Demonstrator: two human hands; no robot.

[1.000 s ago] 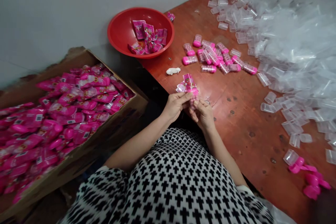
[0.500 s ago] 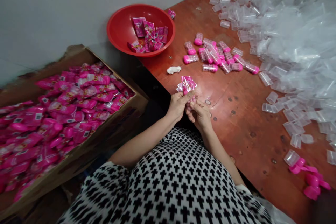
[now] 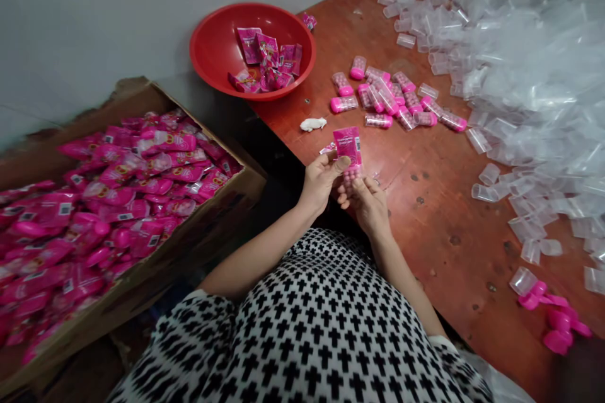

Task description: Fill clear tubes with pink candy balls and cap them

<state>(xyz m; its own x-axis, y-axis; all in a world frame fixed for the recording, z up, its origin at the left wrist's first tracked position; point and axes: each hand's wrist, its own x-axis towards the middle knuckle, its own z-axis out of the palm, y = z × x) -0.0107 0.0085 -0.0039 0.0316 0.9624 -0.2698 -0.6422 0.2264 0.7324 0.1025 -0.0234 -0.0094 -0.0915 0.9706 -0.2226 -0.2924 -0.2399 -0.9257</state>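
Upright over the table edge, a shiny pink packet with printing and a barcode is pinched between the thumb and fingers of my left hand. At its lower end shows a clear tube of small pink balls; whether it sits inside the packet or against it I cannot tell. My right hand is closed around the tube's lower part, hiding its base. Just beyond my left hand lies another foil piece, mostly covered. A small white animal-shaped figure rests nearby.
A red bowl holds several pink packets. Filled tubes with pink caps lie grouped on the brown table. Empty clear cups are heaped at right, near pink plastic parts. At left stands a cardboard box full of pink packages.
The pink packet has turned so its printed, barcoded face shows, and it stands more upright. Both hands have shifted slightly; my right hand has moved a little to the right and down.
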